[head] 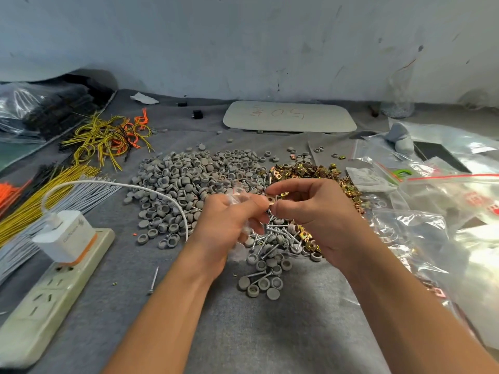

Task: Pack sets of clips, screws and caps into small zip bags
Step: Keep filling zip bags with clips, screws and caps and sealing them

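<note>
On the grey desk (pixel 297 333), just nearer than the hands, lie a few grey caps (pixel 260 283), with loose screws (pixel 278 233) under the fingers. The left hand (pixel 226 225) curls round a crumpled clear zip bag (pixel 239 197). The right hand (pixel 310 211) pinches a gold clip (pixel 270 203) at the bag's top. The cap pile (pixel 183 179) spreads beyond the left hand, the clip pile (pixel 310 171) beyond the right.
</note>
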A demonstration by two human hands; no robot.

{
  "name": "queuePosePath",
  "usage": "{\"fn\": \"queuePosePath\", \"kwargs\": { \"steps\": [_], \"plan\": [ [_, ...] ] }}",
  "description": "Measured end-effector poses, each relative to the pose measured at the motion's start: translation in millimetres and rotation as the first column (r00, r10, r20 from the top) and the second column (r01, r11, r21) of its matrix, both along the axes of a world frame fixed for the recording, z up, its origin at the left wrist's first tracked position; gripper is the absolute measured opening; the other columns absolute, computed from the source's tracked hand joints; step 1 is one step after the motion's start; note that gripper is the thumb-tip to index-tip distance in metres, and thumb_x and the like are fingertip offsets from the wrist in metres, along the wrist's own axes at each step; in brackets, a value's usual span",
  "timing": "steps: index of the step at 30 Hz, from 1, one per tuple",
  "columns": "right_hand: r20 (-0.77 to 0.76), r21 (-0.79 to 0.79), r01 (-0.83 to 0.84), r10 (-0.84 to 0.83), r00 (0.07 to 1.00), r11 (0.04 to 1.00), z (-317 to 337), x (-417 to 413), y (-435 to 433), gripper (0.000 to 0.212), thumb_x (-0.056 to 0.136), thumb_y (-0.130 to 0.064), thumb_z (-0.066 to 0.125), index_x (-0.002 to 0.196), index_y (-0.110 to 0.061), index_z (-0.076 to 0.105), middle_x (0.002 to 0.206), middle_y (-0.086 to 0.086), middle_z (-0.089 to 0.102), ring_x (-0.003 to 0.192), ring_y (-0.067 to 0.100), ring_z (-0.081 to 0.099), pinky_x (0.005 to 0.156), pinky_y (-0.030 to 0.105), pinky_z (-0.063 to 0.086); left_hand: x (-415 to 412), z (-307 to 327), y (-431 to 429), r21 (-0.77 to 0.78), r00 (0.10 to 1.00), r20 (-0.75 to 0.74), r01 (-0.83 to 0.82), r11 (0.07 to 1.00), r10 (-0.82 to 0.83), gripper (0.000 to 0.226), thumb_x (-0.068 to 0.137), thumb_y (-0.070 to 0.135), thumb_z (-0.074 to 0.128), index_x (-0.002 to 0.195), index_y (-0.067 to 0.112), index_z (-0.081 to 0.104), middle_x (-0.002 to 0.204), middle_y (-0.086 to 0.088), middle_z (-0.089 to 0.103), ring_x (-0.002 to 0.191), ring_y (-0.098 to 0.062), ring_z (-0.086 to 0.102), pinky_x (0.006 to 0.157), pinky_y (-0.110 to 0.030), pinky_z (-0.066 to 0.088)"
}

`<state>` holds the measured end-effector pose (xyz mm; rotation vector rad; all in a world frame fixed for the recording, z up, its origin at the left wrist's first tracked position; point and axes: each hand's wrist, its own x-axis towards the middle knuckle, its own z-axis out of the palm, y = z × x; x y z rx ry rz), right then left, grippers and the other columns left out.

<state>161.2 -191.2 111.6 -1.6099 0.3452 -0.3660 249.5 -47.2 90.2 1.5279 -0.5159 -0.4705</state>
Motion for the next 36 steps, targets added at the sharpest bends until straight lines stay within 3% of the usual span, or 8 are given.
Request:
{"fn": "queuePosePath", "kwargs": {
  "steps": [4, 13, 17, 20, 24, 31, 34, 36],
  "plan": [
    [0.027, -0.245, 0.073, -0.068, 0.997, 0.967, -0.4, 0.7, 0.8, 0.024, 0.081, 0.002, 0.081, 0.087, -0.022, 0.082, 0.056, -0.002, 0.054, 0.053, 0.014, 0.043, 0.051, 0.025, 0.038, 0.2, 1.1, 1.3, -0.021, 0.996, -0.085, 0.0, 1.0, -0.002, 0.016, 0.095, 0.013, 0.067, 0.08, 0.012, 0.072, 0.073, -0.007, 0.072, 0.059, -0.014, 0.064, 0.046, -0.019, 0.04],
    [0.052, -0.454, 0.16, -0.153, 0.987, 0.876, 0.7, 1.0, 5.6, 0.024, 0.083, -0.003, 0.082, 0.088, -0.026, 0.082, 0.054, -0.008, 0.055, 0.043, 0.003, 0.04, 0.044, 0.014, 0.035, 0.9, -6.1, -4.9, -0.049, 0.994, -0.043, -0.107, 0.993, 0.105, 0.025, 0.094, 0.011, 0.07, 0.069, 0.014, 0.075, 0.067, -0.009, 0.073, 0.056, -0.014, 0.064, 0.045, -0.018, 0.04],
    [0.017, -0.501, 0.137, -0.148, 0.989, 0.855, -0.6, 4.0, 5.5, 0.022, 0.083, -0.006, 0.082, 0.085, -0.028, 0.08, 0.056, -0.008, 0.057, 0.044, 0.002, 0.044, 0.046, 0.016, 0.039, 4.3, -11.0, -4.3, -0.023, 0.972, 0.156, -0.175, 0.984, 0.176, 0.023, 0.089, 0.011, 0.076, 0.067, 0.015, 0.078, 0.064, -0.005, 0.073, 0.056, -0.015, 0.067, 0.05, -0.027, 0.051],
    [-0.023, -0.474, 0.065, -0.086, 0.996, 0.878, -1.2, 3.5, 1.5, 0.013, 0.082, -0.013, 0.083, 0.082, -0.025, 0.078, 0.056, -0.005, 0.059, 0.045, 0.005, 0.044, 0.046, 0.02, 0.037, 3.7, -16.1, -2.9, 0.046, 0.888, 0.417, -0.235, 0.971, 0.195, 0.015, 0.088, 0.021, 0.079, 0.077, 0.032, 0.08, 0.062, 0.003, 0.073, 0.06, -0.026, 0.07, 0.055, -0.049, 0.058],
    [0.018, -0.434, 0.098, -0.1, 0.995, 0.895, -1.9, 2.1, -0.8, 0.012, 0.081, -0.015, 0.086, 0.075, -0.02, 0.077, 0.061, 0.01, 0.066, 0.046, 0.009, 0.046, 0.044, 0.022, 0.037, 0.2, -16.9, -0.9, 0.036, 0.759, 0.629, -0.244, 0.969, 0.168, 0.012, 0.087, 0.038, 0.072, 0.096, 0.046, 0.074, 0.054, 0.011, 0.067, 0.044, -0.015, 0.058, 0.039, -0.033, 0.043],
    [0.018, -0.383, 0.058, -0.055, 0.998, 0.922, -3.3, 1.8, -6.8, 0.012, 0.081, -0.01, 0.086, 0.073, -0.015, 0.077, 0.062, 0.01, 0.069, 0.049, 0.011, 0.05, 0.046, 0.024, 0.04, 0.2, -19.4, -4.3, 0.007, 0.751, 0.633, -0.248, 0.969, 0.187, 0.01, 0.086, 0.033, 0.075, 0.079, 0.029, 0.08, 0.048, 0.007, 0.061, 0.04, -0.008, 0.051, 0.04, -0.023, 0.036],
    [0.038, -0.189, 0.04, -0.034, 0.999, 0.981, -6.5, 0.9, -10.5, 0.011, 0.08, -0.007, 0.085, 0.075, -0.014, 0.079, 0.065, 0.017, 0.065, 0.061, 0.023, 0.049, 0.057, 0.037, 0.04, 3.3, -20.2, -4.3, -0.008, 0.812, 0.559, -0.197, 0.98, 0.168, 0.008, 0.088, 0.03, 0.078, 0.086, 0.037, 0.08, 0.057, 0.005, 0.069, 0.05, -0.025, 0.061, 0.041, -0.043, 0.047],
    [0.04, -0.093, 0.035, -0.031, 0.999, 0.995, -9.3, 1.4, -10.1, 0.011, 0.08, -0.005, 0.085, 0.075, -0.013, 0.079, 0.064, 0.011, 0.064, 0.062, 0.022, 0.049, 0.056, 0.035, 0.04, 3.6, -19.8, -3.9, -0.029, 0.825, 0.542, -0.171, 0.985, 0.159, 0.008, 0.088, 0.028, 0.077, 0.085, 0.035, 0.08, 0.058, 0.002, 0.069, 0.051, -0.03, 0.061, 0.041, -0.048, 0.046]
  ]
}}
